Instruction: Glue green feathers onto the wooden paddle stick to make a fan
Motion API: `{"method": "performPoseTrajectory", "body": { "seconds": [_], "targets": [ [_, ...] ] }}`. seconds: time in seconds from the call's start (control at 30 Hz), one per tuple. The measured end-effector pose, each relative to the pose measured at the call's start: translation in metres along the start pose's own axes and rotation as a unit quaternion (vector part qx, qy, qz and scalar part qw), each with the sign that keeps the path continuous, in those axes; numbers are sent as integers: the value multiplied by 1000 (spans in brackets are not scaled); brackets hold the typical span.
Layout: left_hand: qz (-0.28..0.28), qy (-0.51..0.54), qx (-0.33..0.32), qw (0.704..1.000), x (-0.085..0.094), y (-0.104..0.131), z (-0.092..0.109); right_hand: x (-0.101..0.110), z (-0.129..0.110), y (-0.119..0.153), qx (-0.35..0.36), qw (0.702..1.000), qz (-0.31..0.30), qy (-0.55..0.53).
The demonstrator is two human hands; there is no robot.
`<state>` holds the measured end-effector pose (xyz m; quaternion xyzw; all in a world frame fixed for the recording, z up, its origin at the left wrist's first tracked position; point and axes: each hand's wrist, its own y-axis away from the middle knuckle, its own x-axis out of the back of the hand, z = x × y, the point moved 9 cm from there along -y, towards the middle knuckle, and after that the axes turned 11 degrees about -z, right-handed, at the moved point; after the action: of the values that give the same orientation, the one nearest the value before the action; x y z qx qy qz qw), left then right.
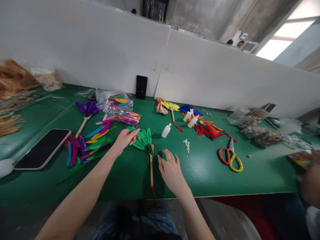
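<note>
A fan of green feathers (142, 139) on a flat wooden stick (151, 170) lies on the green table in front of me, a red cord hanging from the stick's lower end. At the fan's left side, my left hand (127, 138) has its thumb and fingers pinched on a green feather; the fingertips partly hide it. Just right of the stick, my right hand (171, 168) hovers low with fingers curved and apart, holding nothing. Beyond the fan stands a small white glue bottle (166, 130). Small white beads (186, 145) lie in a loose pile to its right.
Loose coloured feathers (100, 143), a purple feather fan (87, 108) and a phone (43, 149) lie left. Scissors (230, 156) with red and yellow handles lie right, near bagged beads (268, 137). A dark phone (141, 87) leans on the white partition (100, 50). Another person's arm (311, 180) is far right.
</note>
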<state>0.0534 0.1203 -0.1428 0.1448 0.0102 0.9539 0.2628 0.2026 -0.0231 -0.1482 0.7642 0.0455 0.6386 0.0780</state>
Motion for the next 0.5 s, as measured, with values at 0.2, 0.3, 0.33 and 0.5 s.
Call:
{"method": "performPoseTrajectory", "body": {
  "seconds": [0.2, 0.3, 0.33, 0.5],
  "targets": [
    [1, 3, -6, 1000, 0, 0, 0, 2, 0, 1, 5, 1000, 8, -12],
    [-5, 8, -6, 1000, -2, 0, 0, 2, 1, -1, -1, 1000, -3, -16],
    [-6, 8, -5, 1000, -2, 0, 0, 2, 1, -1, 2, 1000, -4, -15],
    [0, 6, 3, 1000, -1, 0, -1, 3, 0, 1, 11, 1000, 17, -3]
  ]
}}
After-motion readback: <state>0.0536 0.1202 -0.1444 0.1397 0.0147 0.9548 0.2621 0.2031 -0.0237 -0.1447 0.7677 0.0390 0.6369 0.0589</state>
